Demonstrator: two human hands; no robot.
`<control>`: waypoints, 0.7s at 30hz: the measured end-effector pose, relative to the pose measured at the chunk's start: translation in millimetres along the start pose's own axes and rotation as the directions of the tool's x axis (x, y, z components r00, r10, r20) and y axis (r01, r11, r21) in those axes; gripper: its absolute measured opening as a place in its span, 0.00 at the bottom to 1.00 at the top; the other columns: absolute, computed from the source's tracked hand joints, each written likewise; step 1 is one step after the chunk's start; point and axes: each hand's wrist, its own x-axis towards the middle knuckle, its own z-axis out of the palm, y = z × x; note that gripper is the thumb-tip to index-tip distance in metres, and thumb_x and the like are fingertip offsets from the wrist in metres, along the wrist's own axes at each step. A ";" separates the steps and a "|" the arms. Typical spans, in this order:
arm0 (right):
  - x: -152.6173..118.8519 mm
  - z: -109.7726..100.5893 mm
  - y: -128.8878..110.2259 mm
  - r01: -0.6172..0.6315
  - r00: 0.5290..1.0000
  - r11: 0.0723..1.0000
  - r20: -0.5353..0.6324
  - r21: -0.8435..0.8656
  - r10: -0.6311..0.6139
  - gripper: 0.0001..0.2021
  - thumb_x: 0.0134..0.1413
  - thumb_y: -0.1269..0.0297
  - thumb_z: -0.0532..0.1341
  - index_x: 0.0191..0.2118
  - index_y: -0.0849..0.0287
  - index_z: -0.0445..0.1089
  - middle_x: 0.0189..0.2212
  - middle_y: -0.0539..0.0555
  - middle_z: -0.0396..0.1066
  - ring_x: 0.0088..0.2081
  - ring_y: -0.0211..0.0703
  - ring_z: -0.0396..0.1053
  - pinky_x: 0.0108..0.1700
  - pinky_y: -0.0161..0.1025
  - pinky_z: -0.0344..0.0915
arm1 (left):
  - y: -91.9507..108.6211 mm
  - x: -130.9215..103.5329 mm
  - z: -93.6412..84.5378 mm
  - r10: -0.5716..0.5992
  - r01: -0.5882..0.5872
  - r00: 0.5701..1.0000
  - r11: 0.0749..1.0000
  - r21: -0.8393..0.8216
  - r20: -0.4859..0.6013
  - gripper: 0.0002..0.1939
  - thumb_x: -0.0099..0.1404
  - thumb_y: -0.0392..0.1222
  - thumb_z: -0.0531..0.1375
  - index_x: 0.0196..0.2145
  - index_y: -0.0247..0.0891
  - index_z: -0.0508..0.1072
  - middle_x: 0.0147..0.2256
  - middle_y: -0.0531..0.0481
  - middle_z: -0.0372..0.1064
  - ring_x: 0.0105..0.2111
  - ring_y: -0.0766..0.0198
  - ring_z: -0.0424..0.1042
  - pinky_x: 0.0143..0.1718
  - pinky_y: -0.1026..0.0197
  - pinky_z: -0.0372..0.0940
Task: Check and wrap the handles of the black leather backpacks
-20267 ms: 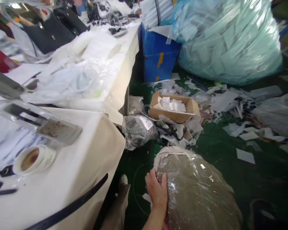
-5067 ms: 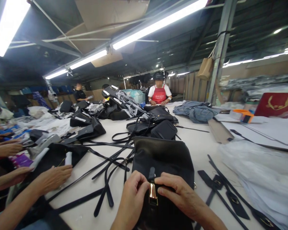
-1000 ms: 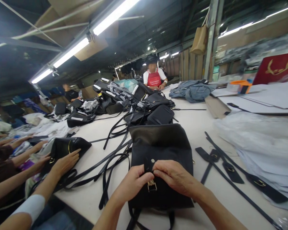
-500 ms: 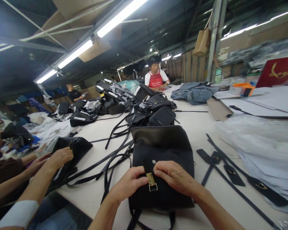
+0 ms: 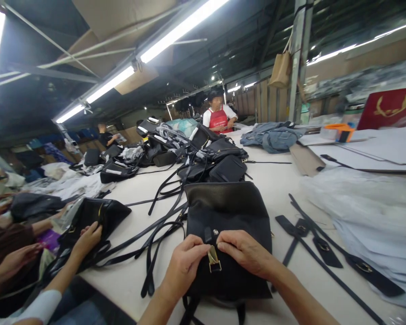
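A black backpack (image 5: 237, 212) lies on the table right in front of me, its wide flap spread away from me. A gold metal clasp (image 5: 214, 259) sits at its middle, with a small silver-coloured stud just above. My left hand (image 5: 188, 262) comes in from the left, thumb and forefinger pinched at the clasp's upper end. From the right, my right hand (image 5: 245, 253) is closed, its thumb and forefinger pressed together beside the same clasp. What the right fingertips hold is hidden.
Black straps with buckles (image 5: 325, 248) lie to the right near plastic-covered sheets (image 5: 368, 203). Black bags (image 5: 219, 153) are heaped beyond the backpack. At left, a co-worker's hands handle another black bag (image 5: 104, 216). A person in a red apron (image 5: 219, 119) stands across the table.
My left thumb and forefinger have shifted slightly up and right onto the clasp's top, and a short black tab shows above them. At left, the co-worker's hands have moved on their bag.
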 end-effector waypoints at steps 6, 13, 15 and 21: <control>-2.6 -0.6 -1.1 -0.003 1.000 1.000 0.007 -0.003 0.003 0.12 0.62 0.64 0.53 0.28 0.57 0.66 0.26 0.48 0.67 0.30 0.38 0.65 0.34 0.33 0.56 | -2.7 26.4 -18.7 0.050 -0.069 0.972 0.995 0.076 0.230 0.10 0.69 0.31 0.52 0.31 0.38 0.69 0.32 0.51 0.67 0.34 0.68 0.70 0.37 0.68 0.64; -1.8 1.8 4.6 -0.023 1.000 0.999 0.005 -0.022 0.024 0.12 0.62 0.64 0.53 0.28 0.57 0.67 0.26 0.48 0.68 0.30 0.39 0.65 0.35 0.33 0.56 | -2.6 35.9 -17.8 0.085 -0.200 0.930 0.934 0.297 0.358 0.08 0.67 0.31 0.50 0.32 0.38 0.66 0.31 0.51 0.65 0.29 0.63 0.65 0.30 0.62 0.61; -0.9 3.8 6.0 -0.036 0.999 0.999 0.003 -0.027 0.036 0.12 0.62 0.63 0.53 0.27 0.57 0.67 0.26 0.48 0.68 0.31 0.39 0.66 0.35 0.34 0.56 | -2.7 31.7 -13.3 0.096 -0.234 0.930 0.898 0.372 0.354 0.08 0.67 0.31 0.50 0.31 0.38 0.66 0.30 0.50 0.65 0.29 0.60 0.62 0.30 0.59 0.60; -0.4 4.1 6.8 -0.096 0.994 0.994 -0.055 -0.054 0.093 0.13 0.62 0.63 0.52 0.26 0.57 0.65 0.26 0.49 0.68 0.30 0.41 0.66 0.35 0.36 0.56 | 20.2 -5.7 -4.4 0.089 -0.203 0.959 0.881 0.428 0.270 0.13 0.66 0.30 0.48 0.29 0.40 0.67 0.28 0.48 0.64 0.31 0.57 0.63 0.33 0.54 0.62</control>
